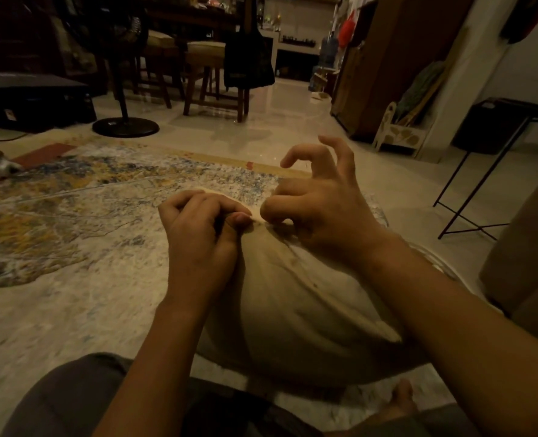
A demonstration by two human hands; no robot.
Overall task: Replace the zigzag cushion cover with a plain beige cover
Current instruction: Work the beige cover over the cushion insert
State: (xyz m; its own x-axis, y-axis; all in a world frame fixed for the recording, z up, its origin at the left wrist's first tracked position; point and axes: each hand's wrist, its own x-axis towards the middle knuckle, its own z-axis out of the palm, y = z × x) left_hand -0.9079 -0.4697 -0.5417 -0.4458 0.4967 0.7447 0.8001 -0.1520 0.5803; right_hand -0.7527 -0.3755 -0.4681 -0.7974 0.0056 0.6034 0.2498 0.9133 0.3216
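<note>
Person wears dark grey bottoms [72,398], plain soft-looking fabric, visible at lap & knee. Forearms [173,326] bare to the frame edge. L grip [198,234] & R grip [321,209] bare. Bare foot [400,402] lower right.

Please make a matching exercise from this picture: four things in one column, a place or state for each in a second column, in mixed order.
1. plain beige fabric cushion cover
2. round black fan base
3. thin black metal-frame side table
4. blue and yellow patterned rug

A. stands at the right, on pale floor
B. lies under the cushion cover
C. gripped at its top by the left hand and right hand
D. stands on the floor past the rug's far edge

Pairs: 1-C, 2-D, 3-A, 4-B
</note>
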